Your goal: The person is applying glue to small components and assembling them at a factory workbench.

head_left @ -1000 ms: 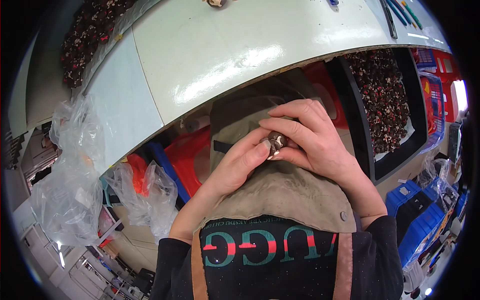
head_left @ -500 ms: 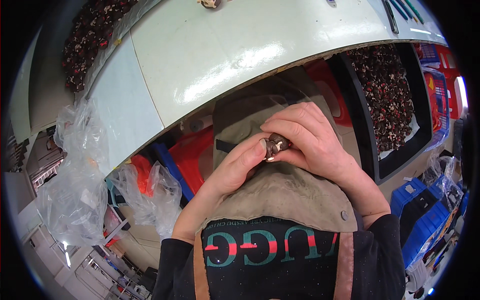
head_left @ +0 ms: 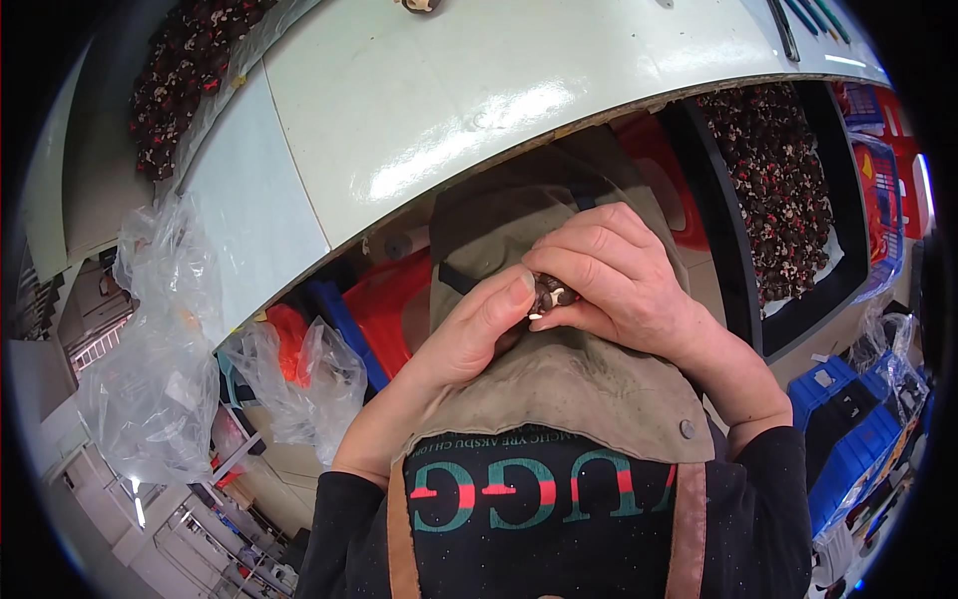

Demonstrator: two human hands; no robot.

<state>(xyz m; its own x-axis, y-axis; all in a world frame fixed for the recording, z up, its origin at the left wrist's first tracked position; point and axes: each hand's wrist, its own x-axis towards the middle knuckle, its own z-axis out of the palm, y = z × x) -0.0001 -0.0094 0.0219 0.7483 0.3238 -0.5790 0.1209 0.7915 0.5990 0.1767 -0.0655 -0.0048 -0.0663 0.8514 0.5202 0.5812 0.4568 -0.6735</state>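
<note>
dark piece [head_left: 555,294] partly hidden by fingers [head_left: 587,268], beige object [head_left: 420,5] cut off above

Piece [head_left: 554,296] between fingers [head_left: 589,265], tray [head_left: 720,210] right

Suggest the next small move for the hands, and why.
Perhaps turn the small brown piece slightly in place: the left hand and right hand both hold it above the apron, and they cover much of it, so a turn would likely show its hidden sides.
</note>
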